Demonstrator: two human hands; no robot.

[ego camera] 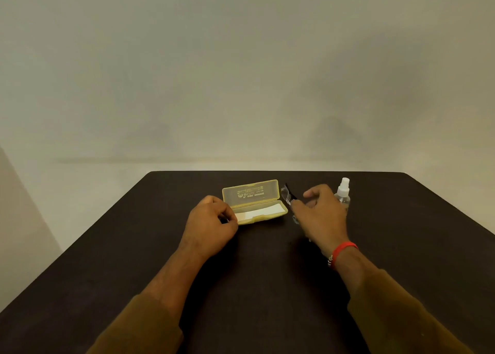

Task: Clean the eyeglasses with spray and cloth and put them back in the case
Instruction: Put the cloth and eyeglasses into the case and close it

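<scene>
Dark surface [254,273] with everything near the far edge. The yellow case [254,202] sits open, white cloth [261,214] inside, left hand [211,219] curled at its left end, fingers pinching the cloth's edge I think. Right hand [320,211] pinches the eyeglasses [288,196] just right of the case, beside the spray bottle [342,193]. Hold the frame, not the lenses, and steady the case while pulling the cloth out.

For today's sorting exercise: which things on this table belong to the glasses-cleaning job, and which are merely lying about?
Belong to the job:
eyeglasses, in the right hand
open yellow case
white cloth inside it
spray bottle

Lying about:
nothing visible; only the dark table
</scene>
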